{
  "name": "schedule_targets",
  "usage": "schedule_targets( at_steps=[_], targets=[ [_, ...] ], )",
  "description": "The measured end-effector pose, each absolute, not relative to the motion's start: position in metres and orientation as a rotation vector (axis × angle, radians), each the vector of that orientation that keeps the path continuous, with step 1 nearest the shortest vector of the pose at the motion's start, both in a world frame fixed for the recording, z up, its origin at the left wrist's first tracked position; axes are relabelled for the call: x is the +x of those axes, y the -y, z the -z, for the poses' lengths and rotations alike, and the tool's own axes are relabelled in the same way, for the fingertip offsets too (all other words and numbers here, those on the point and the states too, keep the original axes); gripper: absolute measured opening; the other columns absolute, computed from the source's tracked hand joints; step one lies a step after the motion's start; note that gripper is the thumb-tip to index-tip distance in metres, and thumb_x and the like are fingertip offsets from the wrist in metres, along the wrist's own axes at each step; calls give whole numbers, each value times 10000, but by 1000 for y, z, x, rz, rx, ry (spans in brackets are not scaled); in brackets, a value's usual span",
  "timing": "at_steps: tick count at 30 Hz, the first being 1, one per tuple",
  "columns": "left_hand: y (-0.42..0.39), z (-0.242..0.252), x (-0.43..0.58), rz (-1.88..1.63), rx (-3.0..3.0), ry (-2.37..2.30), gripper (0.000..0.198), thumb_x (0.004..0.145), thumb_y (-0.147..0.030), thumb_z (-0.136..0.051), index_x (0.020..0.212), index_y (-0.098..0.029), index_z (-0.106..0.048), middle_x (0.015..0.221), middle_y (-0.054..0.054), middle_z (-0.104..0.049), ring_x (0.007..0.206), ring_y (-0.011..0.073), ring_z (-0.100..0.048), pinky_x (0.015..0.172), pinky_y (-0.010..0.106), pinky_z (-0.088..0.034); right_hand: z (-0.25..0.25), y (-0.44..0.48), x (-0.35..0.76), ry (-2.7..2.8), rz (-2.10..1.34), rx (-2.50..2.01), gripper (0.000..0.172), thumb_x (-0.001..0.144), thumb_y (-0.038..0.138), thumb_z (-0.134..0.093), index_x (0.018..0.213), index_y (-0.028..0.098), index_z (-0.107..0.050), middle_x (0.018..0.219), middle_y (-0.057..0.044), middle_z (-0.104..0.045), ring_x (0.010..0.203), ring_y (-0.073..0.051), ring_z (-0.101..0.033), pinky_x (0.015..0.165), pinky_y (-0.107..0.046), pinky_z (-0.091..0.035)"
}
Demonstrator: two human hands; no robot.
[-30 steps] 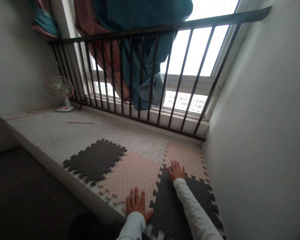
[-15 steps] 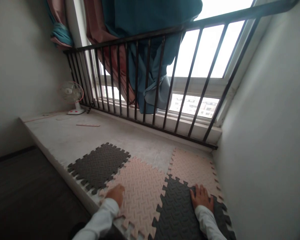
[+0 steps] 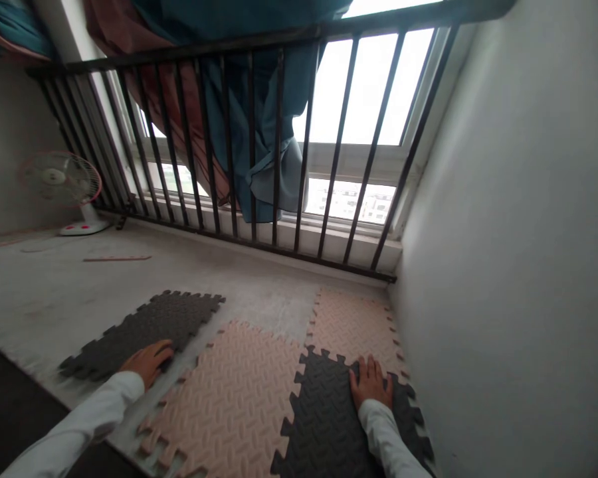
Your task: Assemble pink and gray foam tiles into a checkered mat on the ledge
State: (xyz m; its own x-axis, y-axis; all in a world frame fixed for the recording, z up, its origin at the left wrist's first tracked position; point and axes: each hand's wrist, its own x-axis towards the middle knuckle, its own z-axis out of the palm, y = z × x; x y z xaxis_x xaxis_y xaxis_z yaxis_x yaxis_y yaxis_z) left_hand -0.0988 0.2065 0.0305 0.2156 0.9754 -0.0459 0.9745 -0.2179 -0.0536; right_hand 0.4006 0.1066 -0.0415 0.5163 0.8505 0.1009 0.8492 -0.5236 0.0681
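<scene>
Left to right: the left hand (image 3: pixel 147 363), fingers pressed together, bears down on a dark grey ribbed foam floor tile (image 3: pixel 139 332); a pale pink toothed foam tile (image 3: pixel 224 405) lies between the hands; the right hand (image 3: pixel 371 383), fingers spread, presses flat on a second dark grey foam tile (image 3: pixel 323 425), whose teeth mesh with a further pale pink foam tile (image 3: pixel 351 325).

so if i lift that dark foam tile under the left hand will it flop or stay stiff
The dark interlocking foam tile under the left hand looks thin, so it would probably sag if lifted by one edge. Being foam, it's likely light. Its ridged surface probably grips rather than slips.
</scene>
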Motion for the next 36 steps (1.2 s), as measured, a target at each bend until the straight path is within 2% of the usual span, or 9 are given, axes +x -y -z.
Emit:
schedule_targets(
  at_steps=[3, 5, 8, 11, 14, 19, 26, 36],
  targets=[
    [-244, -50, -53, 49, -2634, 1739, 341, 673, -137, -385, 981, -163, -529, 1321, 73, -345, 1177, 131, -335, 974, 229, -242, 41, -105, 400, -1559, -212, 2739, 530, 793, 453, -238, 1265, 227, -323, 1347, -74, -281, 1218, -204, -247, 970, -472, -143],
    [-261, -57, -1, 127, -2723, 1695, 355, 673, -146, -387, 1004, -153, -514, 1337, 72, -318, 1216, 138, -272, 1002, 262, -210, 43, -105, 400, -1545, -222, 2752, 524, 790, 446, -252, 1261, 231, -331, 1350, -69, -275, 1221, -204, -241, 975, -469, -138],
    [-271, -51, 91, 45, -2814, 1694, 420, 645, -108, -418, 1057, -130, -495, 1374, 71, -236, 1256, 173, -178, 1021, 300, -185, 46, -106, 401, -1515, -222, 2768, 521, 782, 443, -274, 1256, 238, -339, 1354, -61, -268, 1226, -203, -234, 981, -465, -131],
    [-271, -34, 170, -78, -2953, 1704, 509, 669, -99, -408, 1172, -172, -409, 1383, 41, -215, 1259, 187, -172, 1001, 365, -233, 51, -107, 404, -1545, -231, 2774, 523, 782, 454, -268, 1256, 244, -339, 1351, -60, -275, 1225, -208, -239, 983, -466, -134],
    [-269, -16, 218, -180, -3027, 1669, 550, 684, -106, -406, 1221, -215, -353, 1379, 19, -229, 1258, 203, -175, 998, 431, -218, 56, -108, 407, -1549, -216, 2776, 528, 777, 470, -272, 1257, 258, -335, 1351, -52, -274, 1225, -210, -239, 982, -472, -137],
    [-273, 3, 241, -193, -3054, 1621, 577, 669, -78, -391, 1226, -224, -357, 1382, -7, -217, 1264, 237, -140, 993, 500, -181, 58, -108, 407, -1512, -165, 2772, 538, 770, 477, -285, 1265, 268, -316, 1365, -40, -236, 1236, -205, -217, 988, -476, -115],
    [-272, 9, 239, -82, -3050, 1596, 583, 701, -96, -331, 1270, -221, -298, 1390, -4, -185, 1271, 213, -112, 1006, 487, -141, 52, -107, 405, -1504, -142, 2754, 540, 782, 478, -259, 1277, 265, -292, 1369, -43, -226, 1242, -209, -198, 988, -481, -110],
    [-268, 16, 244, -247, -3088, 1466, 597, 705, -137, -384, 1280, -245, -266, 1387, 14, -205, 1268, 252, -107, 982, 535, -147, 55, -108, 406, -1507, -123, 2762, 543, 782, 484, -262, 1279, 265, -289, 1371, -43, -223, 1242, -212, -196, 991, -478, -95]
  ],
)
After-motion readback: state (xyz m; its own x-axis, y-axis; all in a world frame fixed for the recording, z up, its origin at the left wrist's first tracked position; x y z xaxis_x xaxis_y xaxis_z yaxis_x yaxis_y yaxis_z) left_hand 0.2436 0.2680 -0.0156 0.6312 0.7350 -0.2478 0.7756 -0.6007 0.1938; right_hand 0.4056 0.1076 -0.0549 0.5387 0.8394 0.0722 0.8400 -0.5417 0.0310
